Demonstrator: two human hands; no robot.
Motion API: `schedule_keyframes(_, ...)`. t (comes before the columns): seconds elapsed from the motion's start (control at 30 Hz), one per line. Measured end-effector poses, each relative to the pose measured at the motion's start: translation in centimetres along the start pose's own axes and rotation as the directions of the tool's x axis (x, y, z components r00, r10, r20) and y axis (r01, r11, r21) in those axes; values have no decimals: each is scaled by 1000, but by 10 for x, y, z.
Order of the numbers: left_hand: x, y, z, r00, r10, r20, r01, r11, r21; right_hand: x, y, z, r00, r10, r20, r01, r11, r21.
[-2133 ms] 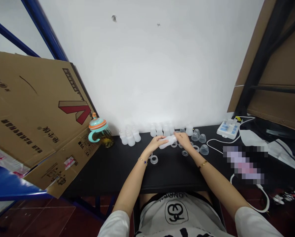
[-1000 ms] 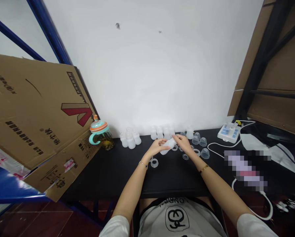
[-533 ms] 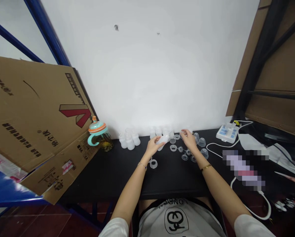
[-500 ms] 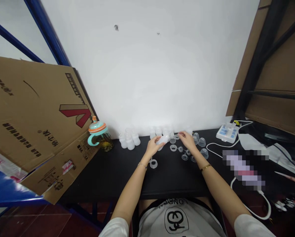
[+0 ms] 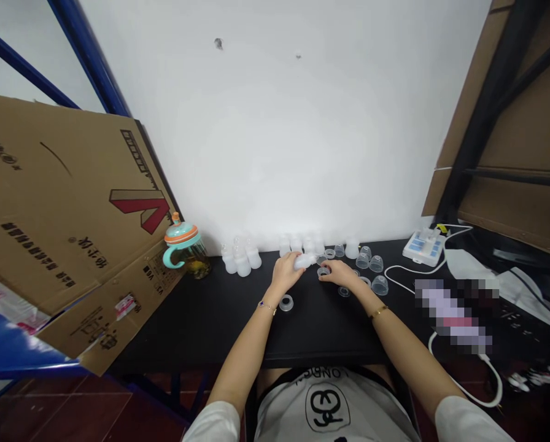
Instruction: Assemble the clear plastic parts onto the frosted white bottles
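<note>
My left hand (image 5: 286, 272) is closed around a small white bottle (image 5: 304, 262), tipped on its side with its narrow end to the right. Just right of it, the thumb and fingers of my right hand (image 5: 341, 274) pinch a clear plastic ring (image 5: 323, 271) at the black table top. Another ring (image 5: 286, 302) lies near my left wrist. Under and beside my right hand are more clear ring-shaped parts (image 5: 344, 291), partly hidden. Several clear domed caps (image 5: 380, 285) sit to the right of that hand.
White bottles (image 5: 242, 265) stand grouped at the left, with more (image 5: 296, 244) along the wall. A teal-lidded jug (image 5: 185, 252) stands by a large cardboard box (image 5: 72, 215). At the right are a white-and-blue case (image 5: 423, 247), a white cable (image 5: 399, 269) and a blurred-out item (image 5: 454, 316).
My right hand has come down and left from the back of the parts onto the ring. My left hand still holds the bottle. A person's hand at the far right has left view.
</note>
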State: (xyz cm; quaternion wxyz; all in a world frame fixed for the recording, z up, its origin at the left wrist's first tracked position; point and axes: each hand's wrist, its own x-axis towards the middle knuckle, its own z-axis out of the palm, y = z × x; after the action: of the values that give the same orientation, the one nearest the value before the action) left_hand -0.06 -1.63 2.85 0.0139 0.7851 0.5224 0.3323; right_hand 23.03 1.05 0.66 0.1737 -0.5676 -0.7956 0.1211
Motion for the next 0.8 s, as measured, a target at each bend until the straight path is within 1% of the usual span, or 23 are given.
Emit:
schedule_keyframes(0.2,0,-1,1,1000,17,-8,-17,1000,9,3,4,5,1000,-8,-16,8,999,32)
schedule_keyframes(0.27,0,-1,1,1000,21,-12,-21,1000,11,4,5,6,999,-10,-40,12,998,55)
schedule_keyframes(0.4,0,-2,3,1000,19,-14,-19,1000,11,5,9,-1,987,18,-158,-2,995,96)
schedule_keyframes(0.53,1,-4,4,1000,19,-10,-19,1000,8,5,14,-9,956,96,-277,-80,995,67)
schedule_keyframes(0.6,1,-5,5,1000,23,-9,-23,1000,11,6,15,-10,943,100,-318,-86,995,57)
schedule_keyframes(0.63,1,-5,5,1000,25,-10,-25,1000,11,7,16,-9,941,81,-327,-67,996,53)
schedule_keyframes(0.7,1,-5,4,1000,24,-10,-24,1000,10,8,17,-6,947,6,-321,8,999,43)
schedule_keyframes(0.8,0,-3,3,1000,19,-8,-19,1000,7,11,19,2,957,-100,-271,110,994,22)
